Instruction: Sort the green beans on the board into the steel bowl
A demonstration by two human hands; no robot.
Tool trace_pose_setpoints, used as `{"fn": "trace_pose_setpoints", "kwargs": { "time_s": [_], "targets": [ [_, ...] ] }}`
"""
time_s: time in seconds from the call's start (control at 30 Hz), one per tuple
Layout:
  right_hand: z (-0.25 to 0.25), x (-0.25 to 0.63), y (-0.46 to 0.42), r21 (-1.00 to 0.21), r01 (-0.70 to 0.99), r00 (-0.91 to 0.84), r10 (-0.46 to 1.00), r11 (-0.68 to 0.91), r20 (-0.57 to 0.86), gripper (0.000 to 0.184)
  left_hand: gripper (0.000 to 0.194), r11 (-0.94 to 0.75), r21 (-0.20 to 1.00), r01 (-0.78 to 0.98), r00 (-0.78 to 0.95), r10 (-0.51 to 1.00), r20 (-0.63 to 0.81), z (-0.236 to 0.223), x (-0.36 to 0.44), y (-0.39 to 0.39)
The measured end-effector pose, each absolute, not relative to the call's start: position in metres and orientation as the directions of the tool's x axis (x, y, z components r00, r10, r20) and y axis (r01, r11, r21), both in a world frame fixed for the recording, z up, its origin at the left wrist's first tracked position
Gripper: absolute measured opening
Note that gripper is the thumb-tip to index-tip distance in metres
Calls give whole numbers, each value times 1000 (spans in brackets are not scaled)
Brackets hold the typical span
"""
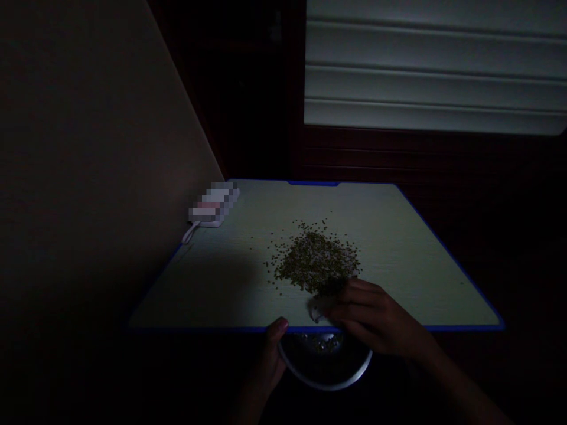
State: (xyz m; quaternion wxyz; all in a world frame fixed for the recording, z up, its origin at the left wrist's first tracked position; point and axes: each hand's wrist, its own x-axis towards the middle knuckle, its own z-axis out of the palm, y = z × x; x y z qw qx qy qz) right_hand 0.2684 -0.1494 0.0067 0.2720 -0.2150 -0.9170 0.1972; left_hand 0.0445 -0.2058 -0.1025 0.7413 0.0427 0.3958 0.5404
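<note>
A loose heap of small greenish-brown seeds or beans (312, 260) lies spread on the pale table (398, 254). Below the near edge is a metal bowl (328, 386) with some of the same grains inside. My left hand (272, 357) grips the bowl's left rim, its thumb up at the table edge. On the near side of the heap, my right hand (372, 313) is low over the table, fingers curled and pressed together. A small pale patch with a few dark grains shows at its fingertips; whether it holds anything is too dark to tell.
A pale device with a wrist strap (215, 206), blurred on top, lies at the table's far left corner. The table has a raised blue rim (460, 265). A wall or panel (110, 147) stands close on the left, and dark wood with a slatted pale panel (434, 71) is behind.
</note>
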Motion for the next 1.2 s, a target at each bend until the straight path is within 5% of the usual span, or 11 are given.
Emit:
{"fn": "trace_pose_setpoints", "kwargs": {
  "time_s": [1.2],
  "targets": [
    [9, 268, -150, -475, 242, -757, 471, 846, 453, 24, 13, 388, 476, -789, 79, 833, -548, -97, 46, -205]
  ]
}}
